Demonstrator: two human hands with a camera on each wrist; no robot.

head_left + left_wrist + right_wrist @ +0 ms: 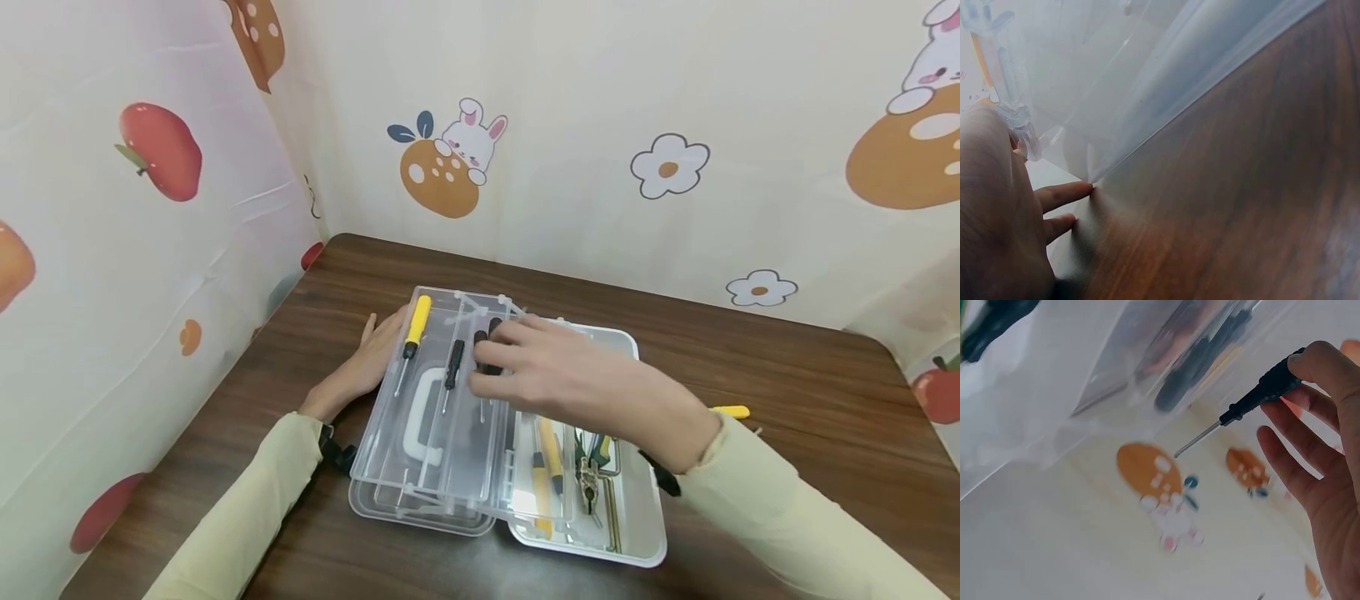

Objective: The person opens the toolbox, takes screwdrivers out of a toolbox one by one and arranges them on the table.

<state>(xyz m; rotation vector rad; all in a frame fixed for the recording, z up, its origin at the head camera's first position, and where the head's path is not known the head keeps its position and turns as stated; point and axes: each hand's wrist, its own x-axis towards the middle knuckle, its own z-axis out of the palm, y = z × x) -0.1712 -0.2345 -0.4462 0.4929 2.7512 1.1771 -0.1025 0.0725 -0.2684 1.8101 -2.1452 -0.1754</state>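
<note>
My right hand (547,367) pinches a small black screwdriver (1260,397) by its handle, the thin shaft pointing away from the palm, above the clear plastic tray (468,467) of a toolbox. In the tray lie a yellow-and-black screwdriver (416,329) and another small black screwdriver (453,367). A further dark handle (480,340) shows just beside my right fingers, partly covered by them. On the left side, my left hand (375,354) is at the toolbox with its fingers extended; in the left wrist view two fingertips (1079,189) touch the clear plastic's lower edge.
The white toolbox base (645,525) holds yellow-handled screwdrivers (551,450), green-handled pliers (588,479) and brass-coloured hex keys (613,517). A white carry handle (412,425) shows through the tray. Right of the box, a yellow handle (733,412) lies on the wooden table (795,375); patterned cloth hangs behind.
</note>
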